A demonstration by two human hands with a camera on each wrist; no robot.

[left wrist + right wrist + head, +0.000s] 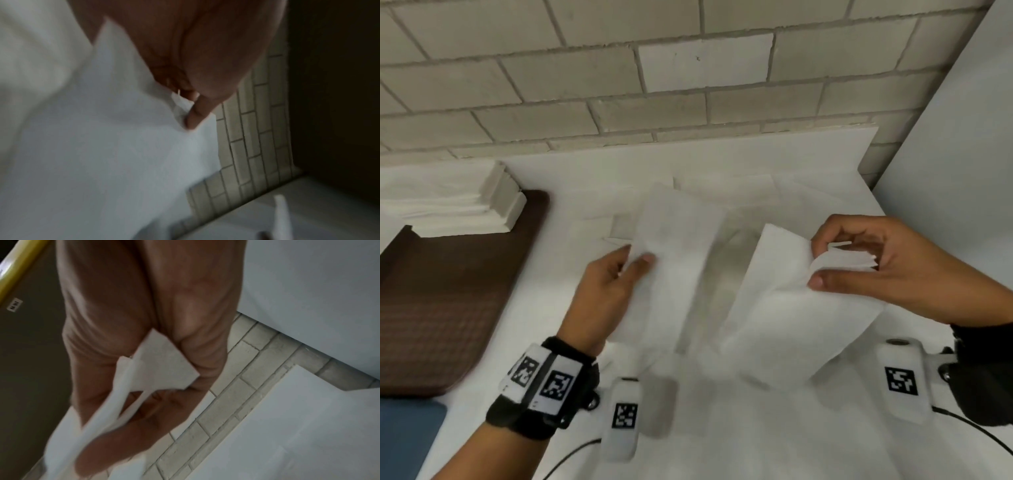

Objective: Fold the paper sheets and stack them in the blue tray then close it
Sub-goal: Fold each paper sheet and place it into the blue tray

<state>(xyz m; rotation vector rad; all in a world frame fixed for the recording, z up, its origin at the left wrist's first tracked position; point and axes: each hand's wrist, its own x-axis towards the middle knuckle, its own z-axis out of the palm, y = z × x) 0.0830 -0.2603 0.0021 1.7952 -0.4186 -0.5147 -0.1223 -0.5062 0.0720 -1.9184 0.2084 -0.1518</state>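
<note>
Left hand (607, 291) and right hand (887, 270) each pinch a corner of the sheet (774, 301); best match both corners squarely before creasing

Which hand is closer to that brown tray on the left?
Left. The left hand pinches the paper sheet just right of the brown tray; the right hand holds the sheet's far end.

Both your arms reach forward; your left hand (606, 291) pinches with thumb and fingers, while your right hand (887, 270) curls, thumb meeting fingertips.
</note>
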